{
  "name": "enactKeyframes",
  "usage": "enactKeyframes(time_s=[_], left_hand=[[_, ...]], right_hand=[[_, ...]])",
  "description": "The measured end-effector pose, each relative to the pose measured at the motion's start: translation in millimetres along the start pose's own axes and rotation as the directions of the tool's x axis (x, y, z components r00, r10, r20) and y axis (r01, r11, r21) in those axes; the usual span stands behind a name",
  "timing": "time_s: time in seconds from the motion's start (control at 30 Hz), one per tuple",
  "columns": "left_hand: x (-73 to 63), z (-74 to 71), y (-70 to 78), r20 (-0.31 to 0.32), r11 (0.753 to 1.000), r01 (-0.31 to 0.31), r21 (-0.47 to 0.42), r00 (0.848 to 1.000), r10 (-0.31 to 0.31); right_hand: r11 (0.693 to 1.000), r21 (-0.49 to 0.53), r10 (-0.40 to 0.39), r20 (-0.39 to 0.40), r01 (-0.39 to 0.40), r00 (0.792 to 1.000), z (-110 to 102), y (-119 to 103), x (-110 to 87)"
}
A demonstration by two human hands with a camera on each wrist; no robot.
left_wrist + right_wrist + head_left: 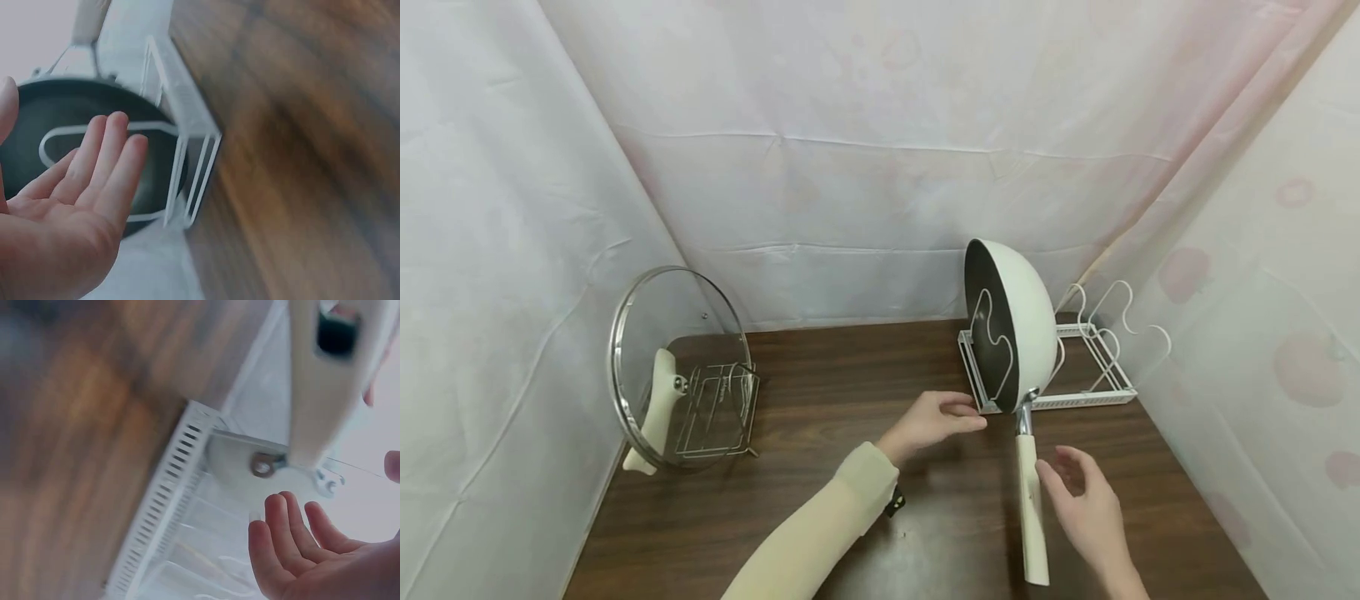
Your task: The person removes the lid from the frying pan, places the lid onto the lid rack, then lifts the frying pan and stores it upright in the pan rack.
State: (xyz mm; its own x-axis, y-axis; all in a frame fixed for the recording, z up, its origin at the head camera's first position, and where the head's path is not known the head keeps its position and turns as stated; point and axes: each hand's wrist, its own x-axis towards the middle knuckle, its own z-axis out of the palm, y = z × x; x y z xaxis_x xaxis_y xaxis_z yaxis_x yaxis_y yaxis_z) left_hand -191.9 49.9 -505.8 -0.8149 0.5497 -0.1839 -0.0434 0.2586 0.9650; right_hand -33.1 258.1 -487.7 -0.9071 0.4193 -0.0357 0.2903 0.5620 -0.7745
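Note:
A white frying pan [1032, 321] with a dark inside stands on its edge in a white wire rack [1078, 402], its pale handle [1032, 517] pointing toward me. My left hand [931, 419] hovers beside the rack's front left corner, fingers relaxed and holding nothing. In the left wrist view its fingers [103, 165] appear in front of the pan's dark inside [75, 103]. Just right of the handle is my right hand [1086, 508], loosely bent and apart from it. The right wrist view shows that hand [312, 550] empty near the handle [312, 394].
At the left, a glass lid [617, 367] with a cream handle [658, 412] leans upright on a small metal wire stand [711, 454]. Several wire dividers [1112, 304] rise from the rack's right side. Pale curtains [850, 200] enclose the brown wooden table [820, 375].

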Motion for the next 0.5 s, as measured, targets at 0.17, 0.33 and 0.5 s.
enactKeyframes(time_s=[0.17,0.33,0.5], left_hand=[[-11.8,-30.8,12.1,-0.037,1.000,-0.017,0.015,0.999,0.017],[-25.8,-59.8,25.9,-0.093,0.999,-0.024,0.048,0.995,0.028],[-38.1,-85.5,40.9,-0.162,0.993,-0.050,0.106,0.984,0.067]], right_hand=[[0.997,-0.004,-0.075,-0.052,0.075,0.996,-6.3,-21.1,8.7],[0.985,0.004,-0.173,-0.097,0.174,0.980,-11.3,-44.9,14.8],[0.956,-0.013,-0.291,-0.143,0.292,0.946,-16.8,-70.7,21.1]])
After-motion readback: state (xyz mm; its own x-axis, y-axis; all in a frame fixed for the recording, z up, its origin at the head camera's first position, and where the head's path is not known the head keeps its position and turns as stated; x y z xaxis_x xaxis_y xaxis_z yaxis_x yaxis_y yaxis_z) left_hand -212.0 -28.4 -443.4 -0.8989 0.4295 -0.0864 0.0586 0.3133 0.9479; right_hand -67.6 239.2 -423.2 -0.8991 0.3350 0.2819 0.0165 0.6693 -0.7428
